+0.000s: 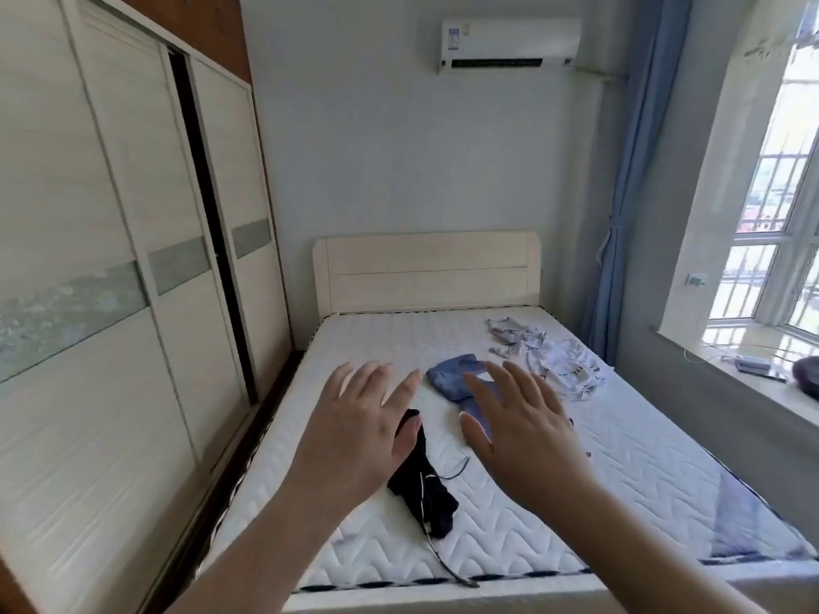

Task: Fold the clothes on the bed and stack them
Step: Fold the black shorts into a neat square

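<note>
Three crumpled garments lie on the bare white mattress (620, 458). A black one with a thin cord (425, 485) lies near the front left. A blue one (452, 376) sits in the middle. A white and grey printed one (558, 361) is spread at the far right. My left hand (359, 432) hovers above the bed with its fingers apart, partly covering the black garment. Held up the same way, my right hand (518, 418) hides part of the blue garment. Neither hand holds anything.
A wardrobe with sliding doors (133, 281) runs along the left side of the bed. The pale headboard (425, 272) stands against the back wall. A window sill (731, 378) with small items is on the right, beside a blue curtain (629, 214).
</note>
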Action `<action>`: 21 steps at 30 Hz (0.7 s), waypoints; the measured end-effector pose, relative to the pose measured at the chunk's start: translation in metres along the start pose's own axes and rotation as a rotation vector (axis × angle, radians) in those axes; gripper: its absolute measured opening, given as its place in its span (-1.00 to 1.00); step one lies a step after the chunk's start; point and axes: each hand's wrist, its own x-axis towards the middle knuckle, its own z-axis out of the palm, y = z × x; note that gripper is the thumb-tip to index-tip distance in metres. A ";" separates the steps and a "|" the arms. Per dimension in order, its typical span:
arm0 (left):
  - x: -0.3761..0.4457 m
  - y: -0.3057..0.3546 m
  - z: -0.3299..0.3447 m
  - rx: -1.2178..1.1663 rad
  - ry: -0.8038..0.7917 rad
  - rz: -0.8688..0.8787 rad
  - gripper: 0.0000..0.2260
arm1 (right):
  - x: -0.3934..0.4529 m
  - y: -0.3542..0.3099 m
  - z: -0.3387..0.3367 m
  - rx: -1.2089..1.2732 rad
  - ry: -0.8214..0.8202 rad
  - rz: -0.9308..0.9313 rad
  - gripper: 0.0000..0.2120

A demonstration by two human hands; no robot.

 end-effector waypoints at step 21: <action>0.037 0.082 0.204 -0.161 -0.347 -0.160 -0.57 | 0.034 0.151 0.178 0.132 -0.099 0.019 -0.55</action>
